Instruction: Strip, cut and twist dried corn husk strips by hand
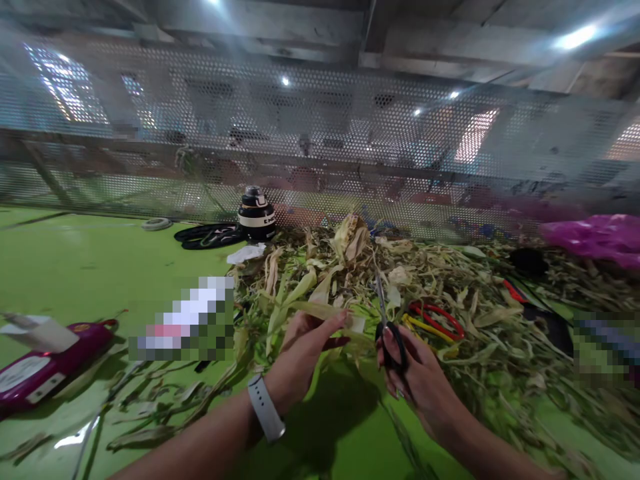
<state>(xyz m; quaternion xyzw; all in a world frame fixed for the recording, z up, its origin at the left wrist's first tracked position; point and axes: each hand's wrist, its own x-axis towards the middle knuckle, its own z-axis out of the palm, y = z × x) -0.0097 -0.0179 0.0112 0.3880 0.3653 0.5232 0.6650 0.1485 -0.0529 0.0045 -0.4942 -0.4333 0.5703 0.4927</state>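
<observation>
My left hand pinches a pale green strip of corn husk between thumb and fingers, its cut-looking end pointing right. In my right hand is a pair of black-handled scissors, with fingers through the handles and the blades pointing up and away. The scissors are a little to the right of the husk strip, apart from it. Beyond both hands lies a wide heap of dried husks, with a larger bundle of husk leaves standing at its back.
A black bottle stands at the back, beside black straps. Red and yellow handles lie in the heap. On the left is a purple power strip with a white plug. A pink plastic bag is at right, and a perforated metal screen runs behind.
</observation>
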